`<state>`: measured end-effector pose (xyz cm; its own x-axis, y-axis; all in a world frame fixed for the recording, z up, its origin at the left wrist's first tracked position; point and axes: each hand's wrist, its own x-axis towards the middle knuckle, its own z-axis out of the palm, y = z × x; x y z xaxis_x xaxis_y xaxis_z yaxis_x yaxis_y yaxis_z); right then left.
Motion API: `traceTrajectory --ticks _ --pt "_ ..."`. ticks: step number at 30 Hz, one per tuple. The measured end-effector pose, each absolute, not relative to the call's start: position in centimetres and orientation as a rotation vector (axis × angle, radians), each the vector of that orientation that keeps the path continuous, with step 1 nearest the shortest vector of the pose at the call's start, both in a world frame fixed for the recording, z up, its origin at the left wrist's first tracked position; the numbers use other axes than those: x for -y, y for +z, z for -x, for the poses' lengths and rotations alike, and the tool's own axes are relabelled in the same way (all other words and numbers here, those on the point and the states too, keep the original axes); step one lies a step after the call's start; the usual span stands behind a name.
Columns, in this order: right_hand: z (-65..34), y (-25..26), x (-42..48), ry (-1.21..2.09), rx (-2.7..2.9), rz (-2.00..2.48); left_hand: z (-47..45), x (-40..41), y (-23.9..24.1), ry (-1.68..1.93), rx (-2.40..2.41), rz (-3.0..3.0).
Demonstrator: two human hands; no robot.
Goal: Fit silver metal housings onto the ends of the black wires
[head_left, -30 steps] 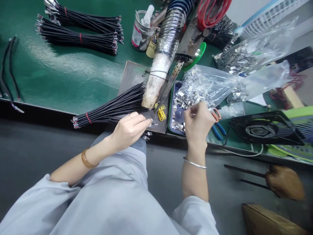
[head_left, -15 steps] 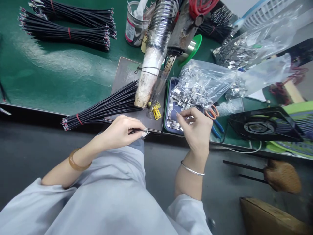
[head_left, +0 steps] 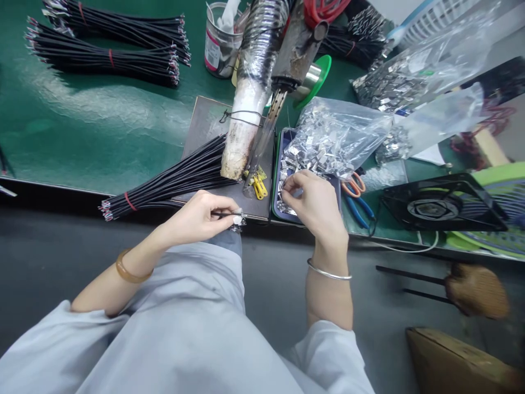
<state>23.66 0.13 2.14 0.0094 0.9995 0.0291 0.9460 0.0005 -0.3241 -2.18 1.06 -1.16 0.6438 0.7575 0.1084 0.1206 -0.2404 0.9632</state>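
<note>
My left hand [head_left: 197,218] is closed on a short black cable [head_left: 221,214] just in front of the bench edge. Small metal and whitish bits show at the cable's end by my fingertips, too small to make out. My right hand [head_left: 315,205] reaches into a dark blue tray [head_left: 274,189], thumb and forefinger pinched together among small silvery metal connector shells [head_left: 301,158]. Whether a piece sits between those fingertips is hidden. A bundle of black cables [head_left: 176,178], tied with a red band, lies beyond my left hand.
A wrapped hose nozzle [head_left: 241,128] and a metal tube [head_left: 266,131] hang over a dark board with a yellow clip [head_left: 259,187]. Orange-and-blue-handled pliers [head_left: 357,200] and a black fan [head_left: 445,208] lie right. More cable bundles [head_left: 110,57] sit back left.
My right hand has moved left and lower into the tray, its fingertips now at the metal pieces. My left hand stays nearly in place with the cable. The view has shifted slightly.
</note>
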Motion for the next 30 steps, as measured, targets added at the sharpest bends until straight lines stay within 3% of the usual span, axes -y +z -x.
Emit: traceTrajectory --ticks 8,12,20,30 --pt "-24.4 1.2 0.2 0.187 1.987 1.949 2.1 -0.6 -1.1 0.856 -0.745 -2.014" --pt "-24.8 0.1 0.1 -0.031 1.979 1.979 1.8 -0.1 -0.9 0.987 -0.784 -2.158" --pt "-20.0 0.3 3.5 -0.289 1.420 1.668 1.4 -0.2 -0.7 0.894 -0.859 -1.501" --pt "-14.2 -1.2 5.2 0.555 1.357 1.383 1.3 -0.2 -0.1 0.911 -0.856 -1.432"
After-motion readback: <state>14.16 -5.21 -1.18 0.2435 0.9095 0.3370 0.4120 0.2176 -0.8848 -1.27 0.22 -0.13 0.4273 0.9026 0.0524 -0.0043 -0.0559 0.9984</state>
